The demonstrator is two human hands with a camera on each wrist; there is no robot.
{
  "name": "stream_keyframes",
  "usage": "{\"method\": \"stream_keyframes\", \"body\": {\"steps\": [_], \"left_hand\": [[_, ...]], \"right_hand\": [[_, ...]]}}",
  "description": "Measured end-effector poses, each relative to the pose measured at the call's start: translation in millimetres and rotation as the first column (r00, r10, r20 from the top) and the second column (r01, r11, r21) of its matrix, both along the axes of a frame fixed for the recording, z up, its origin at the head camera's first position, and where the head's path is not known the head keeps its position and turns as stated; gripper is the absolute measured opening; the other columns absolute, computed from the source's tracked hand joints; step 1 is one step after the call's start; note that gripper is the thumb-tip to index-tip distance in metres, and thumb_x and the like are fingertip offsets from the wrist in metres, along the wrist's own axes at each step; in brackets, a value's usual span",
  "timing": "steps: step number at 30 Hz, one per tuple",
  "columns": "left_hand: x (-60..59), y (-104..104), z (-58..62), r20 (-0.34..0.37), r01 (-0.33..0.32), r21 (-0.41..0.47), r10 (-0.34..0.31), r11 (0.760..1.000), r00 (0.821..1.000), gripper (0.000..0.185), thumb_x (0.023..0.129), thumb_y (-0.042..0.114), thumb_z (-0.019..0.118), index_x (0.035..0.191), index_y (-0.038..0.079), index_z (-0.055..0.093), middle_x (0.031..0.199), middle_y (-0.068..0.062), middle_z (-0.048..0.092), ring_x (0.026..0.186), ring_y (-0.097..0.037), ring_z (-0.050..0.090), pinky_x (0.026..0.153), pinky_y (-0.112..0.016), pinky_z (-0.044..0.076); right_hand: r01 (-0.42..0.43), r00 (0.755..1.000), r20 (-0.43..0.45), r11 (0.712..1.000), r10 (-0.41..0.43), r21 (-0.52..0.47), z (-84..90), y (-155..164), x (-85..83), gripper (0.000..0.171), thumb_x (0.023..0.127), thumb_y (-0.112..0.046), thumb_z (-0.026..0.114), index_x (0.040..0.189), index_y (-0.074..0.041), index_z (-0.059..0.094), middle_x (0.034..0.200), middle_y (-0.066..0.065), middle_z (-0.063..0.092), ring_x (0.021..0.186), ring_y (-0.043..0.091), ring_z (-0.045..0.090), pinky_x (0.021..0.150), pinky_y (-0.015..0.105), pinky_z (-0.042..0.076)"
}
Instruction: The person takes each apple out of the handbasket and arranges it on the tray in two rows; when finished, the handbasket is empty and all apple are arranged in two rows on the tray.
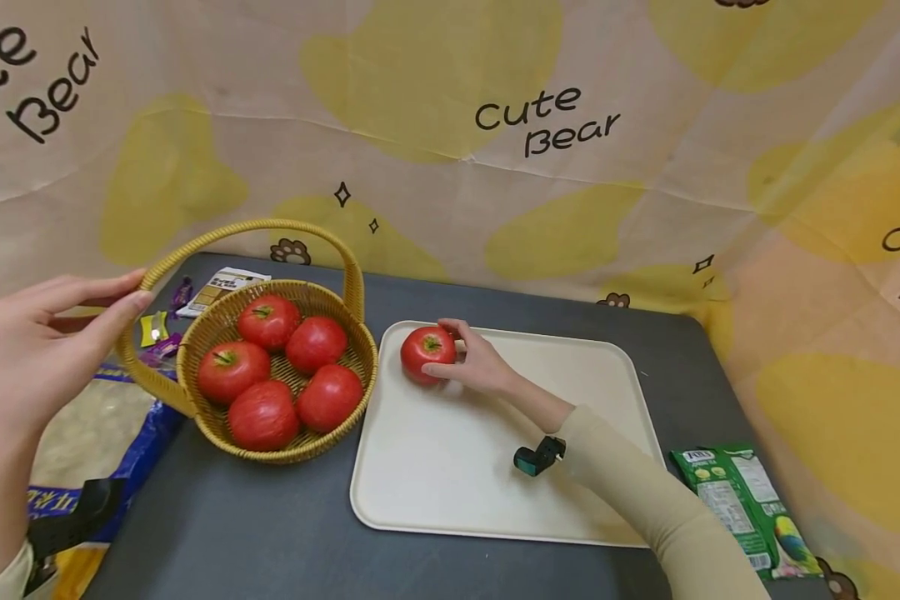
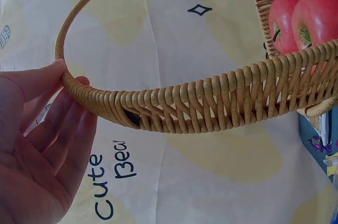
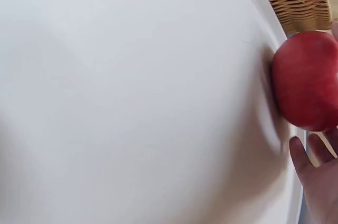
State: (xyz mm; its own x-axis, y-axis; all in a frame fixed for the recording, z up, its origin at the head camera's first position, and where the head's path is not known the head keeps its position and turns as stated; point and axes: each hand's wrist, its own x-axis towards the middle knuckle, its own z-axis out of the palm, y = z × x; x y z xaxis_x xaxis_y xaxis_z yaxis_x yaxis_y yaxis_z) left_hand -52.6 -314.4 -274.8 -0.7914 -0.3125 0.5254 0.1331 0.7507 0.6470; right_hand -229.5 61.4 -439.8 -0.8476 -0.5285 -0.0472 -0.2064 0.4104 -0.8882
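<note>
The left hand (image 1: 15, 350) is nearest the camera, its fingers nearly straight, with fingertips and thumb resting lightly on the arched handle of the woven yellow wicker basket (image 1: 195, 392); in the left wrist view the fingertips (image 2: 58, 71) touch the handle where the plaited band narrows, a loose contact rather than a firm clasp. Just beyond that hand, inside the basket, lie five red apples (image 1: 281, 367), packed against one another. Below the left wrist, off the table edge, a blue printed bag (image 1: 90, 492) shows in part.

To the right of the basket, the right hand (image 1: 476, 362) in a beige long sleeve (image 1: 645, 492) reaches across the cream rectangular plastic tray (image 1: 555, 500), which lies on the dark grey table (image 1: 270, 533). Its fingers curl round a single red apple (image 1: 426, 354) that sits on the tray's far left corner, close to the basket's rim; the thumb lies on the near side and the fingers wrap the far side. In the right wrist view the same apple (image 3: 306, 78) rests on the tray surface with the fingers (image 3: 317, 166) beside it.

Right of the sleeve, near the table's edge, lies a green snack packet (image 1: 742, 508). Behind the basket are small wrapped sweets (image 1: 157, 329) and a flat printed card (image 1: 221, 287). Farthest back hangs a cream cloth with yellow shapes (image 1: 540, 125) lettered "Cute Bear".
</note>
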Motion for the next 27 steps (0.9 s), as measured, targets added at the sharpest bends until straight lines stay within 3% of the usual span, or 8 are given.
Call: {"method": "stream_keyframes", "body": {"steps": [4,8,13,16,21,27], "left_hand": [[-0.8,1.2,1.6,0.006,-0.006,-0.001,0.006,1.0,1.0,0.03,0.087,0.013,0.074,0.113,-0.002,0.072,0.095,0.038,0.054,0.071,0.025,0.052,0.063,0.001,0.04],[-2.1,1.1,2.0,0.012,-0.006,0.01,0.006,1.0,1.0,0.03,0.086,0.013,0.075,0.113,-0.001,0.072,0.095,0.038,0.055,0.072,0.025,0.053,0.063,0.001,0.041],[-2.0,-1.1,0.8,0.001,0.004,0.014,-0.004,1.0,1.0,0.029,0.085,0.011,0.076,0.112,-0.001,0.073,0.095,0.038,0.056,0.073,0.022,0.054,0.065,0.0,0.041],[-1.7,-1.8,0.7,-0.02,0.017,0.016,-0.017,1.0,1.0,0.028,0.085,0.009,0.076,0.11,-0.002,0.073,0.095,0.038,0.057,0.075,0.02,0.056,0.067,0.0,0.041],[-0.7,-1.2,1.9,-0.028,0.019,0.007,-0.018,1.0,0.999,0.028,0.084,0.009,0.076,0.11,-0.001,0.073,0.094,0.039,0.057,0.078,0.019,0.056,0.067,0.001,0.041],[0.2,-1.7,1.7,-0.023,0.012,-0.006,-0.012,1.0,1.0,0.028,0.085,0.01,0.076,0.111,-0.001,0.073,0.093,0.039,0.056,0.077,0.019,0.055,0.068,0.001,0.041]], "right_hand": [[-0.014,0.992,-0.126,1.0,0.012,-0.016,18.5,-0.1,-4.3,0.065,0.084,-0.026,0.079,0.139,-0.009,0.048,0.135,0.003,0.052,0.117,0.026,0.054,0.095,0.036,0.05],[-0.075,0.969,-0.239,0.997,0.066,-0.029,39.9,-7.1,-6.4,0.05,0.086,-0.024,0.076,0.131,-0.014,0.058,0.13,-0.001,0.056,0.12,0.024,0.052,0.097,0.038,0.049],[-0.251,0.943,-0.222,0.968,0.246,0.004,65.0,-30.9,-2.6,0.046,0.086,-0.027,0.075,0.129,-0.018,0.06,0.128,-0.004,0.056,0.117,0.012,0.051,0.091,0.031,0.052],[-0.382,0.902,-0.19,0.922,0.387,0.063,75.5,-49.1,1.1,0.049,0.086,-0.027,0.075,0.131,-0.013,0.058,0.127,0.001,0.057,0.114,0.011,0.052,0.089,0.026,0.052],[-0.551,0.812,-0.131,0.821,0.569,0.146,83.0,-79.8,5.2,0.055,0.086,-0.029,0.075,0.133,-0.009,0.056,0.126,0.005,0.057,0.115,0.02,0.052,0.091,0.027,0.05],[-0.652,0.702,-0.064,0.677,0.709,0.341,85.4,-109.2,8.4,0.063,0.084,-0.038,0.076,0.137,-0.012,0.052,0.131,-0.001,0.053,0.12,0.018,0.049,0.096,0.024,0.044]]}}
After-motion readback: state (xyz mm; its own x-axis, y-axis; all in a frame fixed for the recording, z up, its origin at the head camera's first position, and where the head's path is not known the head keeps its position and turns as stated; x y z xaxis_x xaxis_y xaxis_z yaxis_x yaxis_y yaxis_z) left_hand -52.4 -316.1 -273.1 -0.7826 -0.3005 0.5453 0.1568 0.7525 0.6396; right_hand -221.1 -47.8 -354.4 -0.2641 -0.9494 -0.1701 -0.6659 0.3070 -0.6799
